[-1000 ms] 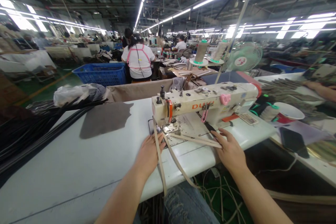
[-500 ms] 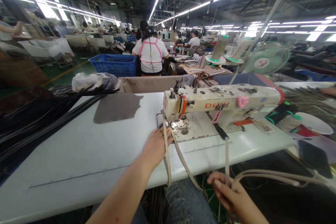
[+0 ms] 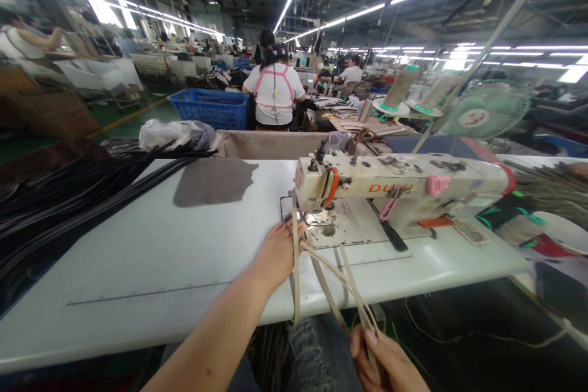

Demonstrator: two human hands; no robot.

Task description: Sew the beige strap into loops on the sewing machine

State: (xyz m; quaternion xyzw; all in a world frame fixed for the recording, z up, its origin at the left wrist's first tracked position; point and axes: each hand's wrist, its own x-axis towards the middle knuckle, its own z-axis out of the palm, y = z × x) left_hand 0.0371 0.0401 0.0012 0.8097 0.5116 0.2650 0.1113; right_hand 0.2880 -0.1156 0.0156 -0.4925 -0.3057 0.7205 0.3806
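Observation:
My left hand (image 3: 278, 252) lies flat on the white table beside the sewing machine's (image 3: 404, 180) needle area, its fingers stretched forward. A narrow beige strip (image 3: 296, 282) hangs from the machine head across those fingers and over the table's front edge. My right hand (image 3: 388, 358), below the edge, is closed around several beige strips (image 3: 353, 288). One of them runs up to the fingertips of my left hand; whether they pinch it I cannot tell. The needle and presser foot are partly hidden.
A brown-grey piece of material (image 3: 214, 182) lies on the table (image 3: 151, 245), with black strips (image 3: 92, 214) heaped at left. Thread cones (image 3: 399, 89) and a green fan (image 3: 491, 110) stand behind the machine. A person (image 3: 274, 92) sits ahead beside a blue basket (image 3: 211, 109).
My right hand has moved left and slightly down, bringing the beige strips across toward my left hand. My left hand stays by the needle area. The view has shifted slightly.

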